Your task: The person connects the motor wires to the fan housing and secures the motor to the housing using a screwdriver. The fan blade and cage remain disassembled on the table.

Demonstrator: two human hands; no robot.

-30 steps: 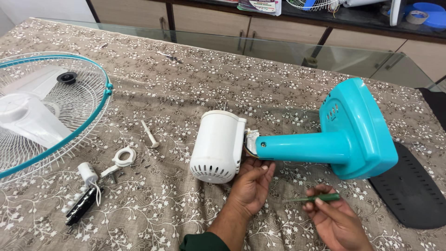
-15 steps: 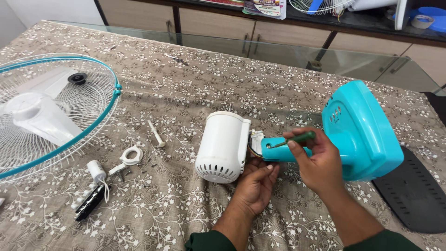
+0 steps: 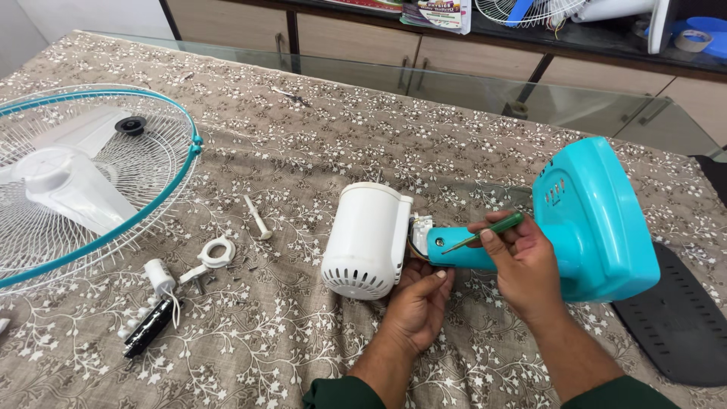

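- The right hand [image 3: 522,261] is closed around a slim green-handled screwdriver [image 3: 485,231], pinching the handle between thumb and fingers; the thin metal shaft slants down to the left, its tip at a small screw near the end of the turquoise plastic fan stand neck [image 3: 462,250].
- The left hand [image 3: 419,299] lies palm up under the joint where that neck meets the white cylindrical plastic motor housing [image 3: 367,238]; its fingers curl loosely against the underside, the thumb by the neck's end, supporting rather than gripping tight.
- The motor housing lies on its side on the brown floral-patterned tablecloth [image 3: 303,363], near the middle of the table, vent slots facing the viewer; some wiring shows in the gap between housing and neck.
- The neck runs right into a broad turquoise plastic fan base [image 3: 598,220], tipped up on its edge.
- A flat black ribbed plastic base plate [image 3: 678,318] lies just beside the base, at the right edge of the cloth.
- At the far left, a white wire fan guard with a turquoise rim [image 3: 178,178] lies flat, with a white plastic fan blade [image 3: 64,189] resting in it.
- Between guard and housing sit small loose parts: a white plastic pin [image 3: 257,218], a white ring-shaped bracket [image 3: 212,257], and a black switch block with white buttons [image 3: 148,327].
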